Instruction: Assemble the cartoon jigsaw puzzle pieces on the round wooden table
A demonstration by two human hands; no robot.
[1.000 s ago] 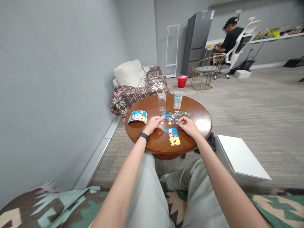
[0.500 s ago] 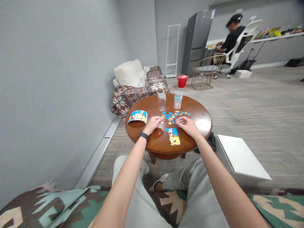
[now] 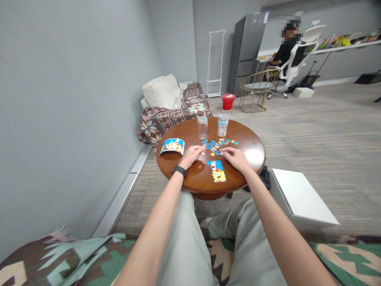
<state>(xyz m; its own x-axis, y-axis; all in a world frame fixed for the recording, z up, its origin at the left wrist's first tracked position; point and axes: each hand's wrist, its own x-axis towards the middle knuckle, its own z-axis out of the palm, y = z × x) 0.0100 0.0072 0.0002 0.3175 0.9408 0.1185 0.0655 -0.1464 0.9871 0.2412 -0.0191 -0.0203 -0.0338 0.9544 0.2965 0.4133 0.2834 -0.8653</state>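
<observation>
Loose jigsaw puzzle pieces (image 3: 212, 145), mostly blue with some yellow and pink, lie spread over the round wooden table. My left hand (image 3: 193, 155), wearing a black wristband, is closed at the left edge of the pile; whatever its fingertips hold is too small to make out. At the right side of the pile, my right hand (image 3: 235, 157) pinches a small puzzle piece. Nearer to me, between the hands, lies a joined puzzle section (image 3: 218, 173) showing a yellow cartoon character. A curved picture sheet (image 3: 172, 146) stands left of my left hand.
Behind the pieces stand a clear jar (image 3: 203, 129) and a labelled jar (image 3: 223, 126) on the table (image 3: 190, 178). A white box (image 3: 303, 194) is on the floor at right. Farther back are a red bucket (image 3: 228, 102), a gold-framed chair (image 3: 258, 86) and a seated person (image 3: 285, 51).
My left leg has shifted inward and toward the table. Both hands stay in nearly the same place, the right one moving very slightly. The seated person in the background has leaned.
</observation>
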